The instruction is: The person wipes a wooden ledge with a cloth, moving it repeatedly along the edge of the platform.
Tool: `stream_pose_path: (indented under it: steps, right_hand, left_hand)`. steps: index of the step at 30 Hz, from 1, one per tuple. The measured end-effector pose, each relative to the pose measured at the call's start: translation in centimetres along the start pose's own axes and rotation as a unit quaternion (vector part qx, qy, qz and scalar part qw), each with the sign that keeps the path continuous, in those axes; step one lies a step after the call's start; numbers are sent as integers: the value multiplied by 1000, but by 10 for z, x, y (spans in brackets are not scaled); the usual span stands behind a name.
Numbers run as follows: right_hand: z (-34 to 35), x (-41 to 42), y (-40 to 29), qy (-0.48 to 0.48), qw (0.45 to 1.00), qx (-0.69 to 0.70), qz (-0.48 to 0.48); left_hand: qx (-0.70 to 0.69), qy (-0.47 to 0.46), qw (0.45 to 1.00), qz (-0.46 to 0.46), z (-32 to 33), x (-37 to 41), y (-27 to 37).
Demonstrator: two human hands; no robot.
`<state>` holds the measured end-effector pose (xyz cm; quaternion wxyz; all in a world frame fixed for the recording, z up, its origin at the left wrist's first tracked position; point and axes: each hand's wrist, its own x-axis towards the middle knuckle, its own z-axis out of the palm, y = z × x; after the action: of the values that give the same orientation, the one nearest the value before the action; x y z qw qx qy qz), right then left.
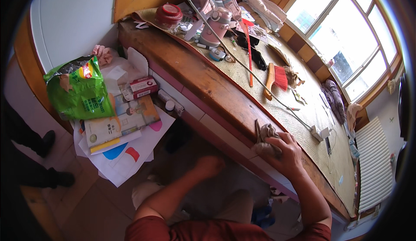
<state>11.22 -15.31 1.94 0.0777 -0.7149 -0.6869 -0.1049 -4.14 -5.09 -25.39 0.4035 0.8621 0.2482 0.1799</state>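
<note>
A crumpled grey-brown cloth (pixel 268 140) rests against the wooden edge board (pixel 208 89) of a raised platform. My right hand (pixel 287 151) grips this cloth from the near side, fingers bent over it. My left hand (pixel 212 167) hangs lower, in the shade in front of the platform's tiled side. Its fingers are curled in and nothing shows in them. Behind the edge board, a woven mat (pixel 312 137) covers the platform top. A bed brush (pixel 276 80) with red bristles and a wooden handle lies on the mat.
A white cable crosses the mat to a power strip (pixel 317 133). Farther back stand a pink bottle (pixel 214 28) and a red-lidded jar (pixel 169 15). At left, a green bag (pixel 79 91) sits by books (pixel 126 120) and papers. A person's dark shoes (pixel 61 178) are on the floor.
</note>
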Motion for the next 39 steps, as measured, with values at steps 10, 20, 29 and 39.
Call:
stream_pose_path:
  steps: [10, 20, 29, 39]
  right_hand:
    - [48, 202, -112, -41, 996, 66, -51]
    - [89, 289, -173, 63, 992, 83, -74]
    - [39, 155, -103, 21, 987, 106, -116]
    - [-10, -29, 7, 24, 999, 12, 40]
  left_hand:
    - [-1, -43, 998, 49, -6, 4, 17]
    - [-55, 69, 995, 38, 12, 7, -31]
    - [12, 22, 1000, 14, -18, 15, -38]
    - [11, -10, 1000, 11, -11, -1, -3]
